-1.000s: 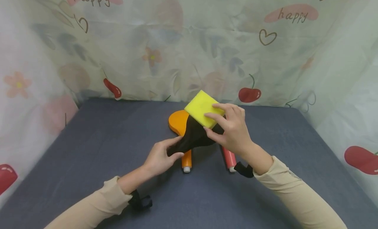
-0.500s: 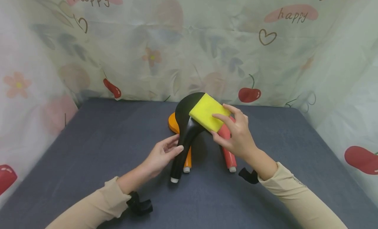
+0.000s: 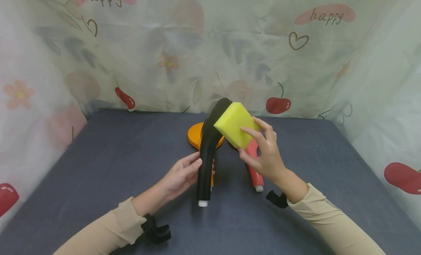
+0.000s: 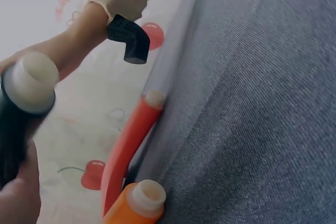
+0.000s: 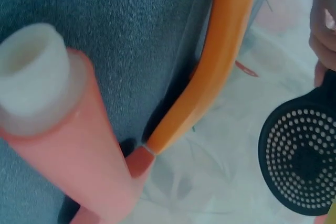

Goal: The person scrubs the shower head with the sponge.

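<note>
On my feed the left hand [image 3: 184, 173] has its fingers clamped on the black shower head [image 3: 208, 152], raised over the bench [image 3: 131, 149]; the right hand [image 3: 268, 154] pinches the sponge [image 3: 237, 126] beside it, touching or not I cannot tell. The orange shower head [image 3: 194, 135] and red shower head [image 3: 255, 172] rest below

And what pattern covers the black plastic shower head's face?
The round face is black, pale-dotted in rings; clearest in the right wrist view.

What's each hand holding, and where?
Left fingers hold the black shower head by its handle; right fingers hold the yellow sponge by the side nearest the palm.
</note>
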Demonstrator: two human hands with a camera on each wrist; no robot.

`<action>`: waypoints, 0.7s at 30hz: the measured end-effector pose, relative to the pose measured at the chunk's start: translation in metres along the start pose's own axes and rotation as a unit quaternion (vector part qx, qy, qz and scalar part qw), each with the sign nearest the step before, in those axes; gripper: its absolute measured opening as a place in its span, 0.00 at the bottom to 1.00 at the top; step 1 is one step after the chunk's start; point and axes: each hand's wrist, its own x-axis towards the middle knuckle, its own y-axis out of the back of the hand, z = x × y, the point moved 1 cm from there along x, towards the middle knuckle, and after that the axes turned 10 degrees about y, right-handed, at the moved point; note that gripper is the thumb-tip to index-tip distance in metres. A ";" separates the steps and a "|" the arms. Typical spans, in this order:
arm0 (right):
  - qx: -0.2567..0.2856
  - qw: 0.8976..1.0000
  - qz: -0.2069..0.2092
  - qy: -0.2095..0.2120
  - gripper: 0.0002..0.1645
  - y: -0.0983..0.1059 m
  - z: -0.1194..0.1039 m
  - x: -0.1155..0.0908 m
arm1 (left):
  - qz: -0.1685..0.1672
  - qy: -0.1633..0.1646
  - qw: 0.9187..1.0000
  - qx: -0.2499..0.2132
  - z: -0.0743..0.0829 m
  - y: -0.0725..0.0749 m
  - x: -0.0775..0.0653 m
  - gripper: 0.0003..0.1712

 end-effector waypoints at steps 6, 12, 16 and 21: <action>0.023 1.000 0.013 0.010 0.24 -0.005 -0.001 -0.001 | -0.036 0.018 0.999 -0.012 0.003 -0.003 -0.002 0.28; 0.041 0.999 -0.002 0.012 0.33 -0.010 -0.006 0.002 | 0.018 0.045 0.997 0.053 0.001 -0.004 0.000 0.30; 0.043 0.999 -0.011 0.023 0.35 -0.013 -0.009 0.005 | 0.009 0.055 0.995 0.087 -0.002 -0.006 0.001 0.34; 0.045 0.998 -0.018 0.034 0.33 -0.015 -0.010 0.009 | 0.000 0.068 0.990 0.126 -0.003 -0.005 0.001 0.34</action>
